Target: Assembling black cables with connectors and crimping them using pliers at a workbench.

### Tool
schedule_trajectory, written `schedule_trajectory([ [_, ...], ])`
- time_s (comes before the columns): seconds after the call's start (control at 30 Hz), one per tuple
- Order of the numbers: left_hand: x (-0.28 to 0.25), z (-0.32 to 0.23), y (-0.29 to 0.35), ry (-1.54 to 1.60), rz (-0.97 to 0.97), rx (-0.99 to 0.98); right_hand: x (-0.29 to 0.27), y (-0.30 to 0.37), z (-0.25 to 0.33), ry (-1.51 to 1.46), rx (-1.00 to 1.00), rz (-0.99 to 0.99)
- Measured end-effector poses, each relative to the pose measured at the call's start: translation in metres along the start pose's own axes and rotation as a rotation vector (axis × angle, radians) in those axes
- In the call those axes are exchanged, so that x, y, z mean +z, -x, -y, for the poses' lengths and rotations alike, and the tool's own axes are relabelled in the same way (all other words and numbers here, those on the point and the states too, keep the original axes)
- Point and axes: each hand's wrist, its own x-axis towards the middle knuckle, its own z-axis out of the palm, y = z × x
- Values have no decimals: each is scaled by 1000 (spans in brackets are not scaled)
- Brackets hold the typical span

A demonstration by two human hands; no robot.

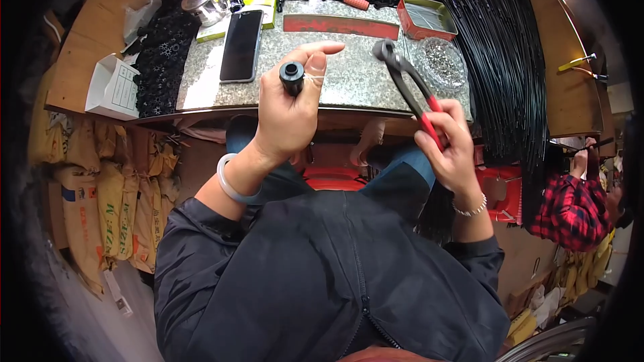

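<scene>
My left hand [290, 110] is closed around a black tubular plastic part [292, 75], its round hollow end facing up. A thin, pale pin or wire sticks out sideways near my thumb, and my index finger points to the right. In my right hand [451, 149] is a pair of end-cutting pincers [410, 85] with red grips, the dark jaw end raised over the stone slab. The jaws stand apart from the black part. Whether the jaws are parted is hard to make out. Below both hands lies the speckled stone slab [349, 84].
A phone [241, 47] lies on the slab's left, a red bar [341, 26] along its back. To the right are a red tin [429, 17], a bag of small metal pieces [439, 64] and long black rods [496, 47]. Black parts and a red-handled screwdriver [355, 2] lie behind. Someone in plaid [575, 211] sits at right.
</scene>
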Motion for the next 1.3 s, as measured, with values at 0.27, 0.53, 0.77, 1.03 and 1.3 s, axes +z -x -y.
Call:
schedule_trajectory([
  [0.27,16,14,-5,-25,-18,-44,-20,-3,50,813,-359,-75],
  [0.53,19,17,-4,32,5,-17,-16,0,50,941,-483,-127],
  [0.77,18,4,2,67,79,-49,-25,5,47,279,-129,317],
  [1.03,19,-5,8,34,165,-27,-2,18,35,-49,140,470],
  [1.3,24,-5,12,40,241,-25,-24,8,41,-790,765,944],
])
